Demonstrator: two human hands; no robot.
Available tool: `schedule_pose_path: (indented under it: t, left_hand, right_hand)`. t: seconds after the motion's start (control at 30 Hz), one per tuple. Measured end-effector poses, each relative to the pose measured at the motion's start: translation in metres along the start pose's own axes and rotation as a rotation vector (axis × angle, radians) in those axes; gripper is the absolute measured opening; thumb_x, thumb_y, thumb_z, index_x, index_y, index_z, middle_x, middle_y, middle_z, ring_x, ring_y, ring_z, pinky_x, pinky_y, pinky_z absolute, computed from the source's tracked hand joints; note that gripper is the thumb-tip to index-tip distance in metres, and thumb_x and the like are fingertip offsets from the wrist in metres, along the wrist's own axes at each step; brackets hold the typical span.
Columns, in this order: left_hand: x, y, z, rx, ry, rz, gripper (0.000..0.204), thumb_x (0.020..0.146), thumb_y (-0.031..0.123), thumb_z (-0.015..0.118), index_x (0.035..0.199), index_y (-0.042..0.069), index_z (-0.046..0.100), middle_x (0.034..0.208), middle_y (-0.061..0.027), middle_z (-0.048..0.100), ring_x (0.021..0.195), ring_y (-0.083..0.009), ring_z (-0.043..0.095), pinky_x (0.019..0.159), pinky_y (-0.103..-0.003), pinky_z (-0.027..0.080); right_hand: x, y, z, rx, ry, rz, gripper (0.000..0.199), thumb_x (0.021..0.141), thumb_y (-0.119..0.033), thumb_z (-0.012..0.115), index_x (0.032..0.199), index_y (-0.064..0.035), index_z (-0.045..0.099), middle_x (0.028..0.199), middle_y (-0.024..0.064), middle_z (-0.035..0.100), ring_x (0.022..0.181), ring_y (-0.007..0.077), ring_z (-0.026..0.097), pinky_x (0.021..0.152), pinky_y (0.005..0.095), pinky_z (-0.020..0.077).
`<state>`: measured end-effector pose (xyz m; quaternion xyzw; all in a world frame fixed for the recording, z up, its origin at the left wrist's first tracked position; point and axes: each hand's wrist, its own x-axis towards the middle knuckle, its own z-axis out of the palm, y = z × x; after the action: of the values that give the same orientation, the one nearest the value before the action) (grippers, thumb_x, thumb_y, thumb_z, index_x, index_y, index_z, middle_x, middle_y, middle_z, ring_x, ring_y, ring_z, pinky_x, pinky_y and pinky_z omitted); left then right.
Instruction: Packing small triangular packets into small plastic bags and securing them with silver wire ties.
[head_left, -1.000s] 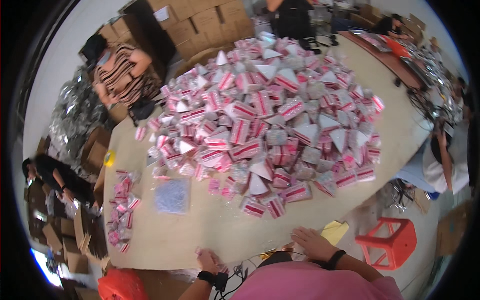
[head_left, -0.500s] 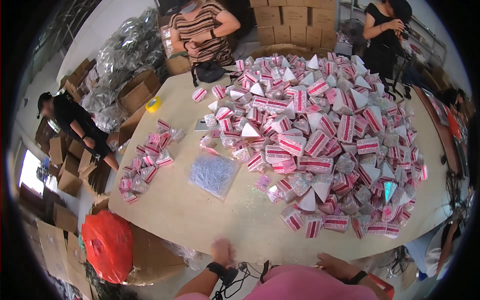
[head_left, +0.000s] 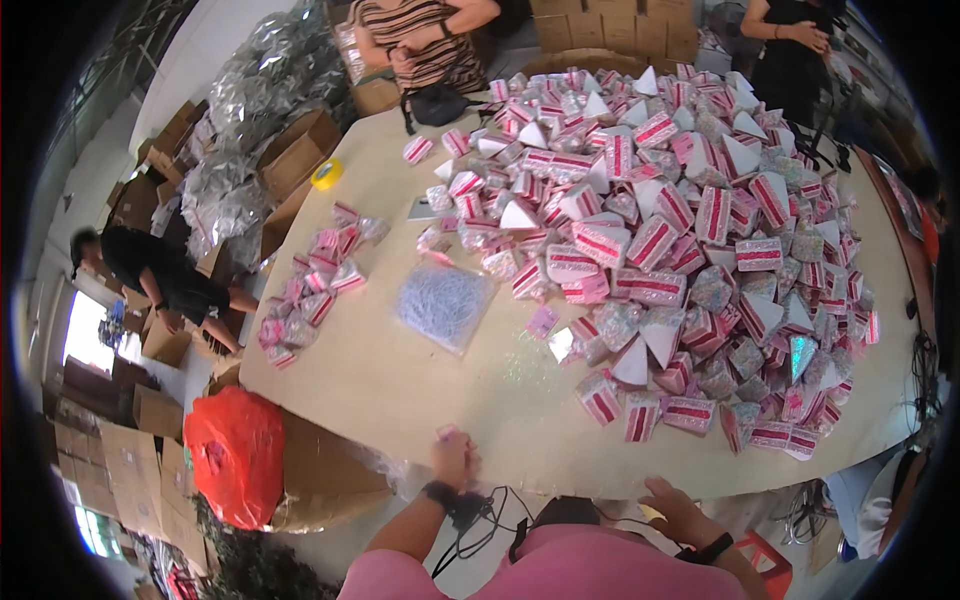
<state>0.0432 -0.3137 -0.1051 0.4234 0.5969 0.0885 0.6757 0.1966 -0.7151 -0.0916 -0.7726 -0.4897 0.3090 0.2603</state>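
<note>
Beige table (head_left: 370, 385), heaped pink-white packets (head_left: 650, 245), cardboard boxes (head_left: 615, 30) beyond

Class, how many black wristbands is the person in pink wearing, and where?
2: the left wristband sits just behind the left hand, the right wristband just behind the right hand. No others show.

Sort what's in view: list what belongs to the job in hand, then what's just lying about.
Likely the job's:
- big heap of pink-striped wedges
- smaller wedge cluster, left
- bag of pale strands

Likely just lying about:
- yellow tape roll
- red plastic bag
- black pouch
</note>
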Motion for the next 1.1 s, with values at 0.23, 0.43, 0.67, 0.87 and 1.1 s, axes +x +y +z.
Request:
schedule_pose_path:
  t: [0.23,0.43,0.67,0.87,1.1]
  left_hand:
    - [0.027,-0.032,-0.008,-0.184,-0.013,0.147,0.020,0.078,0.016,0.053,0.060,0.008,0.048,0.051,-0.0040,0.048,0.039,-0.0143,0.045,0.033,-0.029,0.035]
    - [-0.007,-0.039,-0.006,-0.080,0.025,0.246,0.021,0.080,0.018,0.052,0.065,0.004,0.053,0.052,-0.0061,0.051,0.038,-0.0140,0.045,0.033,-0.026,0.034]
    - [-0.043,-0.072,-0.039,-0.113,-0.030,0.249,0.020,0.082,0.022,0.055,0.074,0.003,0.057,0.055,-0.0062,0.054,0.040,-0.0144,0.050,0.036,-0.027,0.039]
    - [-0.039,-0.076,-0.104,-0.118,0.132,0.217,0.022,0.082,0.025,0.057,0.080,0.004,0.060,0.058,-0.0053,0.055,0.041,-0.0143,0.050,0.038,-0.027,0.041]
    - [-0.028,-0.036,-0.123,-0.057,0.081,0.288,0.021,0.083,0.024,0.055,0.076,0.004,0.061,0.057,-0.0042,0.057,0.041,-0.0122,0.049,0.037,-0.024,0.036]
  right_hand:
    - [-0.005,0.005,0.008,-0.014,0.024,-0.011,0.056,0.067,-0.005,0.069,0.120,-0.0049,0.050,0.134,0.0197,0.042,0.126,0.0377,0.037,0.103,0.0432,0.0336]
    - [-0.012,-0.012,0.030,-0.176,0.105,0.049,0.069,0.072,-0.013,0.067,0.133,-0.0071,0.036,0.144,0.0161,0.030,0.135,0.0355,0.025,0.105,0.0535,0.0261]
    - [-0.019,-0.017,0.041,-0.228,0.131,0.118,0.071,0.073,-0.013,0.067,0.136,-0.0088,0.034,0.146,0.0139,0.028,0.137,0.0339,0.022,0.107,0.0531,0.0241]
    - [-0.021,-0.023,0.049,-0.241,0.190,0.139,0.068,0.074,-0.012,0.064,0.136,-0.0088,0.035,0.147,0.0139,0.028,0.138,0.0334,0.021,0.107,0.0536,0.0226]
    - [-0.018,-0.024,0.054,-0.223,0.235,0.173,0.068,0.072,-0.012,0.065,0.134,-0.0082,0.037,0.145,0.0153,0.029,0.137,0.0357,0.021,0.106,0.0561,0.0219]
